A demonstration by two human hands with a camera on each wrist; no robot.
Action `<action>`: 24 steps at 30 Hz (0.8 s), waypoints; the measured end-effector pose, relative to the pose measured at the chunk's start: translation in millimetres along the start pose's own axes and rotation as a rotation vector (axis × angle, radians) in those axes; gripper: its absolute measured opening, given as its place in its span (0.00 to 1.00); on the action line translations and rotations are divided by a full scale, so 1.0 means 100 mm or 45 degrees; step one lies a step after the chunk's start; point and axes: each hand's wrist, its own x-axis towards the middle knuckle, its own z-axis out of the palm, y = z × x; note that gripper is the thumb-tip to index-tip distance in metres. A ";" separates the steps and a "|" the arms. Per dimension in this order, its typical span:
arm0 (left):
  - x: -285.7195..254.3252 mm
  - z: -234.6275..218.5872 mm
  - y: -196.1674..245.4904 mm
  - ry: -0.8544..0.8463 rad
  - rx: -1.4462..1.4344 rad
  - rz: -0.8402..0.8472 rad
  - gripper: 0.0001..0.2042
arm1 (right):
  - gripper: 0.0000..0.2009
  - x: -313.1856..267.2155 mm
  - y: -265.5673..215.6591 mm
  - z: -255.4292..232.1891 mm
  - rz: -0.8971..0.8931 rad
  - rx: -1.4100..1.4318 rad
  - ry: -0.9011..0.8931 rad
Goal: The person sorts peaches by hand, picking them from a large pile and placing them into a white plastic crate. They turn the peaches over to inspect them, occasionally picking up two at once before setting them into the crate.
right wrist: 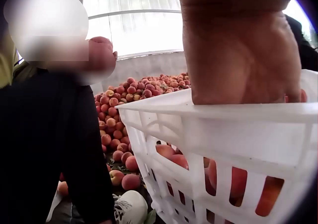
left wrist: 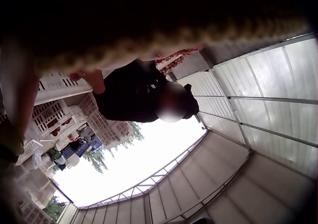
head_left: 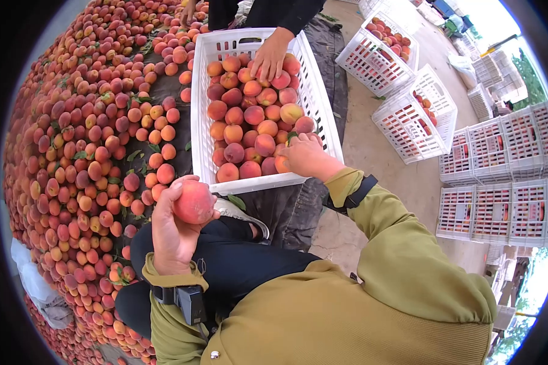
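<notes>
A red peach (head_left: 193,202) is gripped in the left hand (head_left: 175,234), raised beside the near left corner of a white crate (head_left: 262,184) full of peaches. The right hand (head_left: 313,159) reaches over the crate's near right corner, its fingers down among peaches beside a small green leaf (head_left: 292,136); an orange peach (head_left: 281,164) lies against it. Whether the fingers hold anything is hidden. From the right wrist view, the right hand (right wrist: 243,60) hangs over the crate rim (right wrist: 208,108). A dark, blurred sleeve edge covers the top of the left wrist view.
Another person's hand (head_left: 270,56) touches peaches at the crate's far end. A large heap of peaches (head_left: 73,152) spreads across the left. Part-filled crates (head_left: 380,58) stand at the upper right, with stacked crates (head_left: 499,210) farther right. A shoe (head_left: 240,216) is beside the crate.
</notes>
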 end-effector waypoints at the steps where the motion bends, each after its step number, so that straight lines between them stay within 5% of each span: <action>1: 0.00 0.00 0.00 0.008 -0.017 -0.005 0.18 | 0.14 -0.01 -0.04 0.04 0.049 0.049 0.111; 4: 0.02 -0.04 0.00 0.017 -0.020 -0.005 0.18 | 0.15 -0.17 -0.47 -0.17 0.013 0.419 0.603; 6: 0.03 -0.06 -0.03 0.016 0.079 0.015 0.21 | 0.23 -0.25 -0.84 -0.32 -0.284 1.199 0.573; 8: 0.00 0.06 -0.05 -0.110 0.144 0.013 0.23 | 0.28 -0.42 -1.19 -0.57 -0.341 2.058 0.183; 10: 0.00 0.05 -0.08 -0.293 0.318 0.002 0.26 | 0.31 -0.41 -1.31 -0.61 -0.545 1.537 0.581; 13: -0.02 0.05 -0.09 -0.208 0.313 -0.004 0.26 | 0.30 -0.18 -1.04 -0.54 -0.489 1.439 0.438; 16: -0.03 0.00 -0.03 0.028 0.377 0.367 0.22 | 0.28 0.14 -0.57 -0.56 -0.241 1.397 0.469; 18: -0.13 -0.09 0.16 0.074 0.323 0.669 0.18 | 0.27 0.35 -0.18 -0.38 -0.086 0.821 0.661; 20: -0.40 -0.30 0.51 0.147 0.359 0.922 0.13 | 0.26 0.37 0.10 -0.31 0.036 0.380 0.443; 22: -0.73 -0.69 0.82 0.432 0.544 1.156 0.12 | 0.25 0.38 0.28 -0.18 0.092 0.026 -0.094; 24: -1.16 -1.24 1.06 0.605 0.540 1.198 0.12 | 0.28 0.39 0.41 -0.02 0.127 0.081 -0.056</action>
